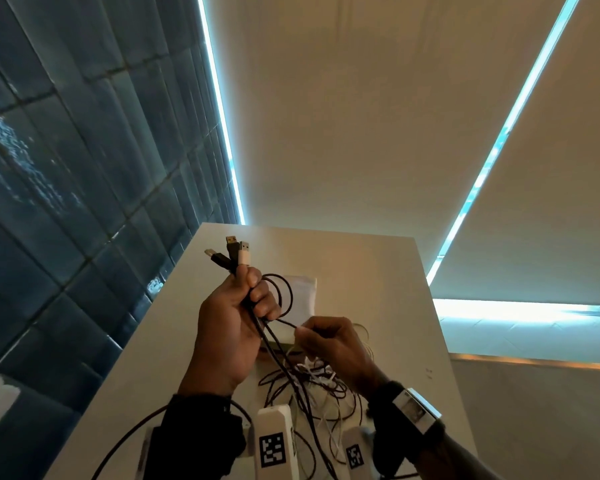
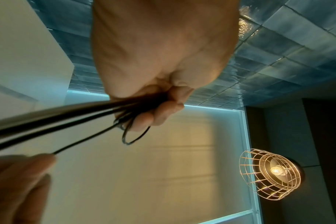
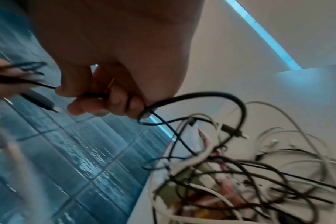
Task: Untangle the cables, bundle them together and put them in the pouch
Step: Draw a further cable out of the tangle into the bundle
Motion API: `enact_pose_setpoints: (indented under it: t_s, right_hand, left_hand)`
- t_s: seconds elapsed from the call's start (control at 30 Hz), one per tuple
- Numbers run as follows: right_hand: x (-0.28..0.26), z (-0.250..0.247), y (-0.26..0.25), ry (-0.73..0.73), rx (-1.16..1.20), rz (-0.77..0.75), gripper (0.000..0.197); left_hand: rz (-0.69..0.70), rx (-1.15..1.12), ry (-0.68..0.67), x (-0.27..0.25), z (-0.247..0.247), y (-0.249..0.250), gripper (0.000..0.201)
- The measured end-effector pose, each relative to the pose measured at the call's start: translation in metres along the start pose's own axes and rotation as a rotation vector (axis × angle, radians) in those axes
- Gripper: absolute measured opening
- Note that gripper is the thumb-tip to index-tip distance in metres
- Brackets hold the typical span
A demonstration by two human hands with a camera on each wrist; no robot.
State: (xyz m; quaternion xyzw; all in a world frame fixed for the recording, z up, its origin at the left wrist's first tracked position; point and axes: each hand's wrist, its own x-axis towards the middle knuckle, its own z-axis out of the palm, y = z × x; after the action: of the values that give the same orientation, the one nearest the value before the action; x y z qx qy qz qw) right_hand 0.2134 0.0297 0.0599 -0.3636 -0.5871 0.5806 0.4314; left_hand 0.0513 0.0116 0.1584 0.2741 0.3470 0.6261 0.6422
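My left hand is raised above the table and grips a bunch of black and white cables, their USB plugs sticking up past the fist. One black cable forms a loop beside the fingers. My right hand pinches a thin black cable running from that bunch. Under both hands a tangle of black and white cables lies on the white table, blurred in the right wrist view. A flat white pouch lies behind the hands, partly hidden.
A blue tiled wall runs along the table's left edge. Pale roller blinds with lit gaps hang beyond the far edge. White wrist mounts with square code markers sit at the bottom. A caged lamp hangs overhead.
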Motion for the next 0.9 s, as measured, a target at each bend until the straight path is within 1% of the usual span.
enact_pose_setpoints:
  t_s: [0.07,0.1,0.2,0.3,0.37,0.43,0.57,0.67,0.73,0.77,0.83,0.9]
  right_hand:
    - [-0.002,-0.007,0.017,0.023,-0.057,0.033,0.034]
    - [-0.004,-0.010,0.025,0.038,-0.088,0.056,0.036]
    - [-0.007,-0.017,0.043,0.079,-0.215,0.094,0.034]
    - [-0.011,-0.019,0.050,0.125,-0.313,0.108,0.038]
    - [-0.011,-0.021,0.053,0.149,-0.337,0.114,0.037]
    - [-0.011,-0.023,0.057,0.158,-0.349,0.125,0.033]
    - [-0.012,-0.032,0.080,0.202,-0.364,0.130,0.033]
    - [-0.016,-0.037,0.091,0.230,-0.430,0.154,0.033]
    - [-0.014,-0.037,0.083,0.305,-0.445,0.177,0.027]
    - [-0.010,-0.036,0.073,0.349,-0.408,0.188,0.025]
    - [-0.002,-0.032,0.046,0.409,-0.247,0.171,0.021]
    - [0.003,-0.023,0.013,0.385,-0.094,0.095,0.016]
  left_hand:
    - [0.028,0.009,-0.002,-0.001,0.000,0.000,0.034]
    - [0.041,0.011,-0.001,-0.001,-0.001,0.000,0.034]
    - [0.075,0.018,0.007,-0.001,-0.005,0.000,0.034]
    - [0.097,0.035,0.009,-0.001,-0.006,0.002,0.035]
    - [0.110,0.040,0.012,-0.003,-0.005,0.004,0.036]
    - [0.118,0.041,0.005,-0.004,-0.005,0.007,0.036]
    - [0.137,0.035,-0.017,-0.004,-0.007,0.015,0.037]
    - [0.144,0.069,0.004,-0.005,-0.008,0.019,0.035]
    - [0.128,0.111,0.036,-0.004,-0.007,0.019,0.034]
    - [0.115,0.128,0.050,-0.004,-0.007,0.017,0.034]
    - [0.085,0.148,0.070,-0.002,-0.006,0.014,0.032]
    - [0.048,0.165,0.082,-0.001,-0.004,0.008,0.032]
